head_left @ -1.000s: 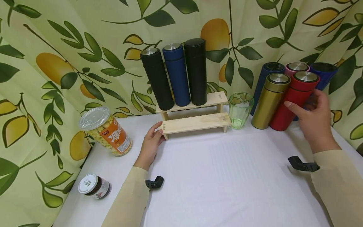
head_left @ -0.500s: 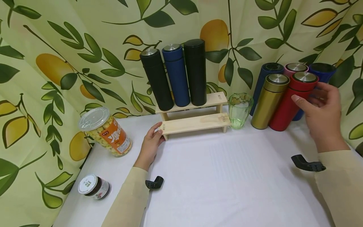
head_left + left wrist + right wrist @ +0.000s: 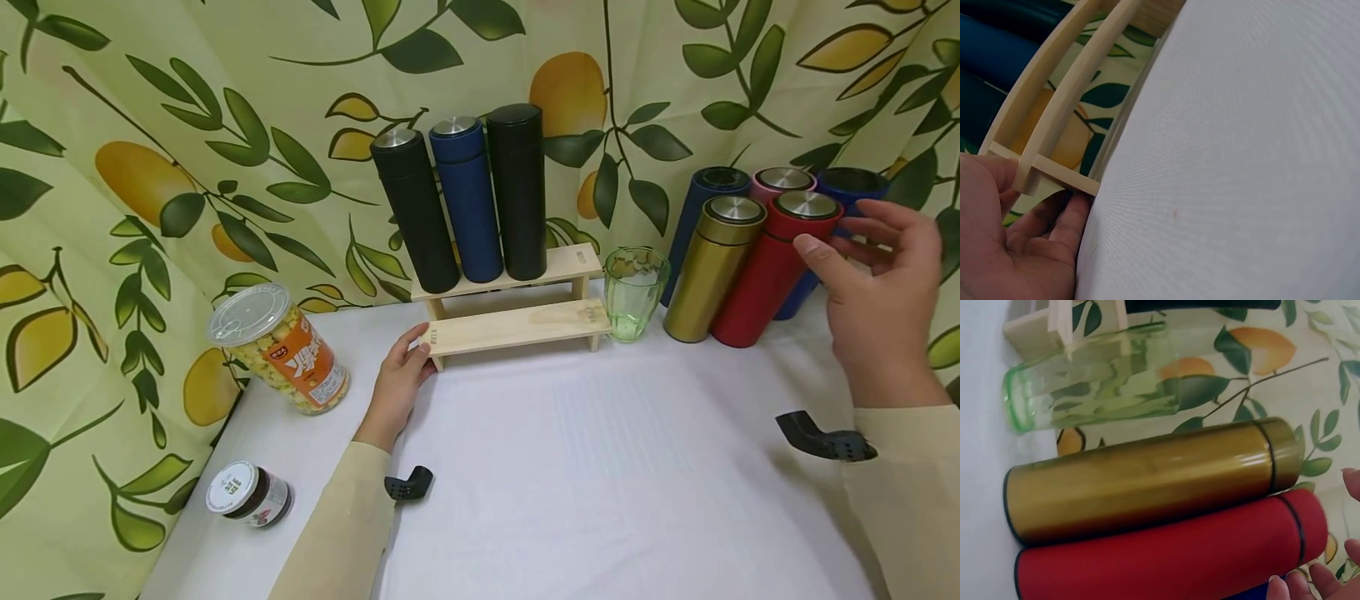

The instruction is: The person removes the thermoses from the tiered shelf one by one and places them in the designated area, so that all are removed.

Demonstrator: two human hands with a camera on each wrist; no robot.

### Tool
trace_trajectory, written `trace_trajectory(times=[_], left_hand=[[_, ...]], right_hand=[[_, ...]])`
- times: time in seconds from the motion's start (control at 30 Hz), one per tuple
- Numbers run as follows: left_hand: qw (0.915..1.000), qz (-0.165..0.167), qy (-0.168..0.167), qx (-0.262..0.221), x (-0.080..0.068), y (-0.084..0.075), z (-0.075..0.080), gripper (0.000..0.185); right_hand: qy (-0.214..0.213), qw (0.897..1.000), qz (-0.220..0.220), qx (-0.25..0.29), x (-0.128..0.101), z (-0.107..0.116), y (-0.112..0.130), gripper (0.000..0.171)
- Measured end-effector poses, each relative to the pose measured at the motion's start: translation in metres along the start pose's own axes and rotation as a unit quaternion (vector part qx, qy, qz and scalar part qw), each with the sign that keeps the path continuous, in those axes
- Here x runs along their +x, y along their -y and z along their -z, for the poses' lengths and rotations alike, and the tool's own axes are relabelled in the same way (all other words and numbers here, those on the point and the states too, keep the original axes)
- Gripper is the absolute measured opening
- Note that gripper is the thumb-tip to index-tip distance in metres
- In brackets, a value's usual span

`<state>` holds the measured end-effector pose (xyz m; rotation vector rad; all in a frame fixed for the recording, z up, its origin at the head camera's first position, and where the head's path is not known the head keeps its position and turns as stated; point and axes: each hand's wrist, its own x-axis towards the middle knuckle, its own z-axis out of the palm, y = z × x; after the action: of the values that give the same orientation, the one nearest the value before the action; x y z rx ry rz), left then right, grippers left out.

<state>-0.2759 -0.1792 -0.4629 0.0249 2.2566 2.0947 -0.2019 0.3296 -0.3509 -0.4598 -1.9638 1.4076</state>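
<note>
My left hand [image 3: 401, 371] holds the left end of a two-step wooden rack [image 3: 517, 327], thumb on top and fingers curled under its leg [image 3: 1063, 181]. A black flask [image 3: 416, 208], a blue flask [image 3: 467, 200] and another black flask [image 3: 517, 192] stand on the upper step. My right hand [image 3: 847, 250] hovers with spread fingers beside the lid of a red flask [image 3: 761, 279], holding nothing. In the right wrist view its fingertips [image 3: 1310, 581] lie just off the red flask [image 3: 1166, 550], below the gold flask [image 3: 1147, 481].
A green glass [image 3: 633, 292] stands between the rack and the gold flask [image 3: 708, 267]. Behind are a pink flask [image 3: 783, 177] and two dark blue flasks [image 3: 701, 196]. A snack tub [image 3: 281, 346] and a small jar [image 3: 247, 493] sit at the left of the white table [image 3: 600, 483].
My right hand has risen and drifted right, from the red flask's side to beside its lid. The left hand and the rack have not moved.
</note>
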Motion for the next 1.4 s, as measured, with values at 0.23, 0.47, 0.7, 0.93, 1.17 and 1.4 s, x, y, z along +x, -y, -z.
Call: trace_trajectory(times=[0.23,0.47,0.7,0.93,1.17,1.4], left_hand=[[1.0000,0.000,0.002,0.003,0.000,0.000,0.000,0.047],[1.0000,0.001,-0.003,-0.001,0.001,0.002,0.000,0.047],[1.0000,0.000,-0.006,-0.001,0.001,0.002,0.001,0.046],[1.0000,-0.001,-0.005,-0.004,0.001,0.001,0.000,0.047],[0.9996,-0.013,-0.001,-0.025,0.003,0.004,-0.001,0.047],[0.9997,-0.015,-0.001,-0.020,0.004,0.006,0.001,0.047]], right_hand=[[-0.006,0.999,0.039,0.019,-0.008,0.000,0.016,0.056],[0.039,0.989,0.056,0.128,-0.017,-0.005,0.023,0.057],[0.131,0.949,0.073,0.278,-0.032,-0.022,0.027,0.056],[0.241,0.910,0.095,0.323,-0.052,-0.044,0.032,0.047],[0.287,0.883,0.089,0.359,-0.059,-0.070,0.044,0.050],[0.324,0.883,0.077,0.332,-0.058,-0.098,0.064,0.052]])
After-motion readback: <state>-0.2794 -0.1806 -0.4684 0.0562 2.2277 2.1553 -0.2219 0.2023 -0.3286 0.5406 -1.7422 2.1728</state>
